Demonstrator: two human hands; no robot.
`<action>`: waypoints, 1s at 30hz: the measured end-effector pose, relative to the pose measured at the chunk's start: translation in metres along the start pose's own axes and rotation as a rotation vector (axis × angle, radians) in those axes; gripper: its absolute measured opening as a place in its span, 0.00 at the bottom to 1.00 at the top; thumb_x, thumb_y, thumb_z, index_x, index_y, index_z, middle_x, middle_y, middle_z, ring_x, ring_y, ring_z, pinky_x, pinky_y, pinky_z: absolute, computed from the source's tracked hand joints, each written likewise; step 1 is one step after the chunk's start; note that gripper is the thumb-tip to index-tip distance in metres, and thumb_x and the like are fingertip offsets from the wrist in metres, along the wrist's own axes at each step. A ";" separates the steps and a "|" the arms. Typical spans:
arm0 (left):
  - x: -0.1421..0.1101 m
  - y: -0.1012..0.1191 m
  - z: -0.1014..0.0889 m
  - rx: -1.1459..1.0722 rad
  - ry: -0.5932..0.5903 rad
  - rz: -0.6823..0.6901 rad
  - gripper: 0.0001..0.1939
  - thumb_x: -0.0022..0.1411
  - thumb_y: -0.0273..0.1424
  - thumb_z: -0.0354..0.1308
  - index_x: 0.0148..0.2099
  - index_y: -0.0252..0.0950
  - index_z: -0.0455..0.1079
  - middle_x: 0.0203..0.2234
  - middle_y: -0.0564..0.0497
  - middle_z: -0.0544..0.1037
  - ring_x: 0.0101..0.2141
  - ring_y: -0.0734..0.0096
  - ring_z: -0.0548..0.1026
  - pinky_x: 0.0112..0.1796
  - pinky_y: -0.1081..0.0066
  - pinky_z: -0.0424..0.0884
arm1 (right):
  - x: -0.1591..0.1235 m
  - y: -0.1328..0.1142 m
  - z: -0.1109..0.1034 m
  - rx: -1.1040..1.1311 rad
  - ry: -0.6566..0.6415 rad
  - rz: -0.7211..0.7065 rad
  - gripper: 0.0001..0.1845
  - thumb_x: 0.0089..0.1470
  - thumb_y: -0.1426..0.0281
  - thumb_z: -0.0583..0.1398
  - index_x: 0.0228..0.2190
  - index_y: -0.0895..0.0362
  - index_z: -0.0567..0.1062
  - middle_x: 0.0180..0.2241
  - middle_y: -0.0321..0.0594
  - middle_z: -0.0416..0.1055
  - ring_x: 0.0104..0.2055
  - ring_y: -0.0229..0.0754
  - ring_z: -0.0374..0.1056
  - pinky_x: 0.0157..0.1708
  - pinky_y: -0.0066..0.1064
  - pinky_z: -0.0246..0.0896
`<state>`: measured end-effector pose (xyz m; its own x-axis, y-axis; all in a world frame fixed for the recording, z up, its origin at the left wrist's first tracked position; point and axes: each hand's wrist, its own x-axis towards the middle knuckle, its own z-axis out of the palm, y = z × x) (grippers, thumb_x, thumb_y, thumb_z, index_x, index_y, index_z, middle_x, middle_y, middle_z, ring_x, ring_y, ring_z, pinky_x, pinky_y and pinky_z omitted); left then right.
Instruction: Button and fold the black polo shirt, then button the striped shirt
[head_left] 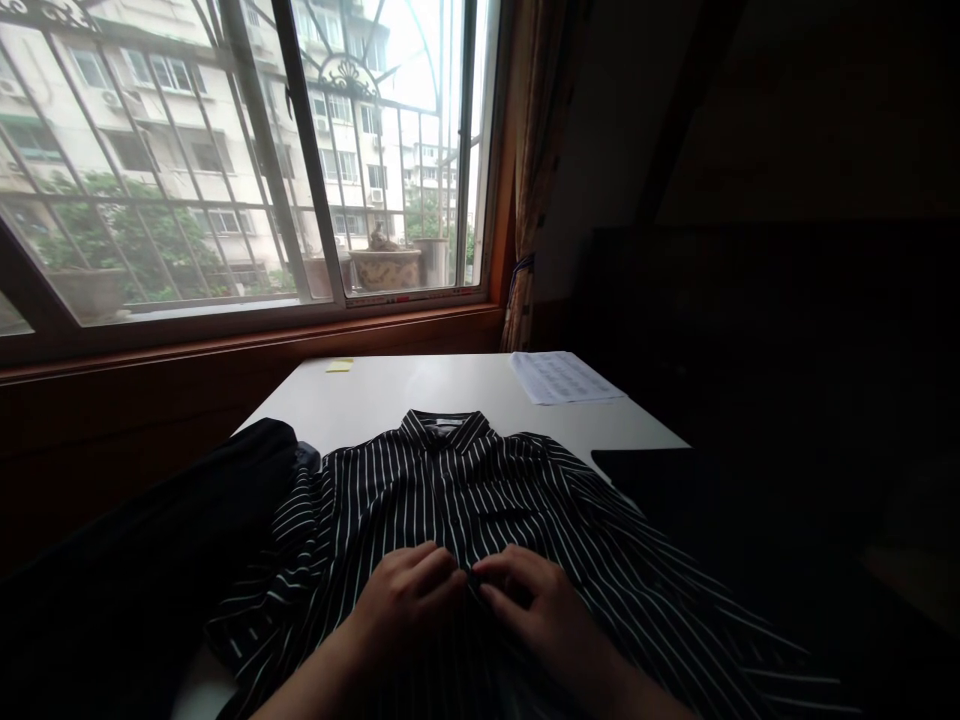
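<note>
A black shirt with white stripes [375,500] lies face up, its collar [448,430] toward the window and its sleeves spread to both sides. My left hand [411,592] is closed at the middle of the shirt front, fingers curled on the cloth by the button line. Close beside it, my right hand [525,598] pinches at the same line with thumb and forefinger. The fingertips of the two hands nearly meet. Whatever small part of the shirt sits between them, such as a button, is hidden.
The shirt rests on a white table [420,380]. Printed papers [566,378] and a yellow sticky note [340,366] lie at its far side. Dark cloth [247,470] is heaped at left. A dark flat item [652,475] lies at right. Beyond stands a barred window [390,150] with a tied curtain [525,240].
</note>
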<state>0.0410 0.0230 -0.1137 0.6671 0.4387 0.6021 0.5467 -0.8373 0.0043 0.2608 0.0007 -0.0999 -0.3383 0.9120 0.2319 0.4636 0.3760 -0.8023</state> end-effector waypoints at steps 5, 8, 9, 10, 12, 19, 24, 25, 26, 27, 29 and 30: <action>0.002 0.000 -0.003 0.002 0.021 0.019 0.08 0.70 0.27 0.51 0.38 0.35 0.69 0.27 0.52 0.70 0.26 0.74 0.66 0.25 0.73 0.59 | 0.000 -0.003 -0.002 -0.010 0.012 -0.014 0.08 0.59 0.71 0.61 0.40 0.53 0.79 0.35 0.36 0.75 0.36 0.40 0.70 0.39 0.31 0.65; -0.001 0.000 -0.002 -0.004 0.006 0.010 0.07 0.69 0.27 0.52 0.38 0.35 0.70 0.27 0.52 0.71 0.26 0.73 0.66 0.25 0.73 0.59 | 0.000 -0.002 -0.002 -0.007 0.015 -0.035 0.08 0.60 0.71 0.60 0.40 0.53 0.79 0.35 0.37 0.75 0.36 0.41 0.70 0.40 0.32 0.65; -0.002 -0.001 -0.001 -0.005 -0.004 0.002 0.07 0.69 0.27 0.52 0.38 0.35 0.70 0.27 0.52 0.71 0.27 0.72 0.66 0.26 0.72 0.59 | 0.000 -0.002 -0.002 -0.004 0.015 -0.040 0.08 0.60 0.71 0.60 0.40 0.53 0.79 0.35 0.37 0.75 0.37 0.41 0.70 0.40 0.32 0.65; -0.003 -0.001 0.000 -0.006 -0.012 -0.005 0.07 0.69 0.27 0.52 0.39 0.35 0.70 0.28 0.52 0.71 0.27 0.72 0.66 0.26 0.72 0.59 | 0.000 -0.002 -0.002 0.000 0.015 -0.045 0.08 0.60 0.71 0.60 0.40 0.53 0.78 0.36 0.37 0.75 0.37 0.40 0.70 0.40 0.31 0.65; -0.005 -0.002 0.001 -0.006 -0.022 -0.011 0.07 0.70 0.28 0.52 0.39 0.36 0.70 0.28 0.52 0.71 0.27 0.73 0.66 0.26 0.72 0.59 | -0.001 -0.003 -0.003 0.004 0.016 -0.048 0.08 0.60 0.72 0.60 0.40 0.53 0.78 0.36 0.37 0.75 0.37 0.40 0.70 0.40 0.31 0.65; -0.004 -0.001 -0.001 -0.001 -0.003 -0.006 0.09 0.71 0.29 0.50 0.39 0.36 0.71 0.27 0.53 0.70 0.27 0.73 0.66 0.25 0.72 0.59 | -0.001 -0.004 -0.003 0.010 0.020 -0.051 0.08 0.60 0.71 0.59 0.41 0.53 0.78 0.36 0.38 0.75 0.38 0.41 0.70 0.41 0.32 0.65; -0.003 -0.001 -0.003 -0.010 0.011 -0.009 0.09 0.71 0.29 0.51 0.39 0.36 0.71 0.27 0.53 0.70 0.26 0.74 0.66 0.25 0.72 0.59 | -0.002 -0.003 -0.003 0.013 0.029 -0.060 0.08 0.61 0.69 0.59 0.41 0.53 0.78 0.35 0.38 0.74 0.35 0.40 0.70 0.37 0.31 0.65; -0.004 -0.001 -0.003 -0.008 0.012 -0.009 0.09 0.71 0.29 0.51 0.40 0.36 0.71 0.27 0.53 0.70 0.26 0.74 0.66 0.25 0.72 0.59 | -0.002 -0.003 -0.002 0.012 0.031 -0.060 0.08 0.61 0.69 0.59 0.41 0.53 0.78 0.34 0.37 0.74 0.35 0.40 0.69 0.37 0.31 0.65; -0.004 -0.001 -0.003 -0.006 0.014 -0.009 0.08 0.71 0.29 0.51 0.40 0.36 0.71 0.28 0.53 0.70 0.26 0.74 0.66 0.25 0.72 0.59 | -0.002 -0.003 -0.002 0.013 0.032 -0.061 0.09 0.61 0.69 0.59 0.41 0.53 0.78 0.34 0.37 0.74 0.34 0.39 0.69 0.37 0.31 0.65; -0.004 -0.002 -0.003 -0.003 0.014 -0.008 0.08 0.70 0.29 0.51 0.40 0.36 0.71 0.28 0.53 0.70 0.27 0.74 0.66 0.25 0.72 0.59 | -0.002 -0.002 -0.002 0.015 0.031 -0.061 0.09 0.61 0.69 0.59 0.41 0.52 0.78 0.34 0.37 0.74 0.34 0.39 0.69 0.36 0.31 0.65; -0.004 -0.002 -0.002 0.000 0.011 -0.005 0.08 0.70 0.29 0.51 0.40 0.36 0.71 0.28 0.53 0.70 0.27 0.74 0.66 0.25 0.72 0.59 | -0.002 -0.002 -0.002 0.019 0.026 -0.065 0.09 0.61 0.69 0.59 0.41 0.52 0.78 0.33 0.36 0.73 0.33 0.39 0.69 0.36 0.31 0.65; -0.004 -0.002 -0.002 -0.003 0.010 -0.005 0.08 0.71 0.29 0.51 0.40 0.36 0.71 0.28 0.53 0.70 0.27 0.74 0.66 0.25 0.72 0.59 | -0.002 -0.002 -0.002 0.021 0.025 -0.069 0.09 0.61 0.69 0.59 0.41 0.52 0.78 0.33 0.36 0.73 0.34 0.39 0.69 0.36 0.31 0.65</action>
<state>0.0361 0.0218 -0.1143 0.6592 0.4401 0.6098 0.5489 -0.8358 0.0098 0.2624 -0.0016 -0.0974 -0.3485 0.8879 0.3003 0.4221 0.4348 -0.7954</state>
